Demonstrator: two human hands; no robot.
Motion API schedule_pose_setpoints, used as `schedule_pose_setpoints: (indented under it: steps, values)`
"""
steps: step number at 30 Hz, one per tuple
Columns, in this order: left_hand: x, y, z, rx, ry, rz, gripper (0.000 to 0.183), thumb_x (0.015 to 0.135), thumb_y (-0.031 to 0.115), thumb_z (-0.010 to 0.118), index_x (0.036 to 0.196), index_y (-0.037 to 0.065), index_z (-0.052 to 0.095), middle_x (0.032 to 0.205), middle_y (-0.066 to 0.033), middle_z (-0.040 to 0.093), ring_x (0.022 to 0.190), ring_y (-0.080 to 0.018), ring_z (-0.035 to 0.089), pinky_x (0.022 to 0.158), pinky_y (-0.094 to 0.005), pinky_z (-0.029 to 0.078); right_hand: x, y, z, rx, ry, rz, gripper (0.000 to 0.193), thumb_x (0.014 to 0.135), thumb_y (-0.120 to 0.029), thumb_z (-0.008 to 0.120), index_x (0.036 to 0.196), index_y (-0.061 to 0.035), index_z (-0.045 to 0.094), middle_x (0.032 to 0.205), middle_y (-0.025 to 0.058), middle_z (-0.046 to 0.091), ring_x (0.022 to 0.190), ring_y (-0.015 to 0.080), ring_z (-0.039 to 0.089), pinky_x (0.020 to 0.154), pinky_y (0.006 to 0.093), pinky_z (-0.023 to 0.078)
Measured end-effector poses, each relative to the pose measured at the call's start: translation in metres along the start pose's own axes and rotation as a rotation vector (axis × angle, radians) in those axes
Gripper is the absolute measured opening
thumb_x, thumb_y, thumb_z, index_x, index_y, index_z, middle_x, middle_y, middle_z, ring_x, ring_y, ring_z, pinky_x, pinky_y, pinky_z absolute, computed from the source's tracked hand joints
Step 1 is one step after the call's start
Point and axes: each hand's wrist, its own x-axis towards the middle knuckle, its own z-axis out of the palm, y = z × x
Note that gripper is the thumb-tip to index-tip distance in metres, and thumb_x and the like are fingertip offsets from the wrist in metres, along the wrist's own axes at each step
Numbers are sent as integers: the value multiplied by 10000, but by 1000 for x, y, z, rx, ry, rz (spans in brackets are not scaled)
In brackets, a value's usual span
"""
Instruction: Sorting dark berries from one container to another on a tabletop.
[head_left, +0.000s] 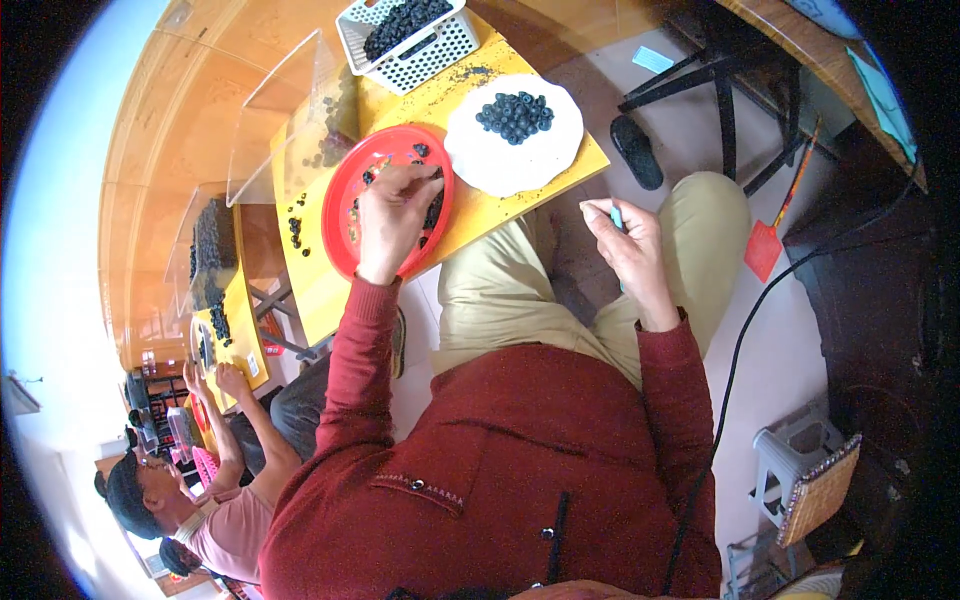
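Observation:
My left hand is over the red oval plate, its thumb and fingers pinched together. What lies between those fingertips, if anything, I cannot make out. Small dark round pieces, like beads, and colourful specks lie on the plate around it. To the right, in front of the table edge, my right hand is closed around a slim teal-handled tool; its exact kind is not clear. Beside the red plate, a white scalloped plate holds a heap of dark round beads.
The yellow table also bears a white perforated basket of dark pieces, a clear panel and loose beads. A co-worker handles similar pieces at left. A stool, a black cable and a slipper are at right.

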Motion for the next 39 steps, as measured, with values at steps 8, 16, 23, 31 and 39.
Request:
schedule_pose_setpoints:
  steps: [8, 16, 23, 31, 39]
  values:
    - [52, 15, 54, 213, -150, 323, 255, 757, 153, 713, 985, 40, 703, 933, -162, 663, 849, -319, 646, 749, -398, 527, 0, 6, -10, 86, 59, 90, 130, 922, -132, 640, 942, -12, 685, 638, -98, 483, 528, -17, 360, 453, 182, 258]
    - [65, 15, 73, 412, -242, 432, 244, 743, 203, 704, 956, 85, 713, 913, -145, 640, 870, -336, 621, 759, -433, 527, 0, 12, -18, 21, 106, 2, 141, 932, -122, 625, 993, -3, 671, 644, -105, 446, 482, -33, 307, 418, 175, 203]
    - [63, 19, 72, 343, -300, 330, 192, 732, 173, 701, 902, 86, 722, 885, -141, 632, 842, -332, 631, 744, -434, 524, -1, 13, -21, 1, 112, -16, 142, 932, -124, 624, 990, -3, 672, 632, -109, 436, 483, -31, 305, 423, 177, 203]
    - [62, 17, 69, 309, -336, 422, 200, 747, 178, 700, 918, 75, 711, 906, -141, 633, 882, -332, 616, 793, -421, 504, -1, 10, -18, -9, 114, -4, 139, 934, -126, 622, 982, -7, 673, 622, -115, 427, 478, -32, 306, 419, 177, 206]
    - [63, 16, 70, 294, -370, 434, 201, 751, 189, 692, 914, 71, 712, 896, -152, 635, 899, -343, 603, 811, -423, 496, -2, 8, -17, -6, 133, 31, 146, 932, -127, 622, 995, -3, 670, 618, -118, 424, 477, -35, 311, 414, 174, 206]
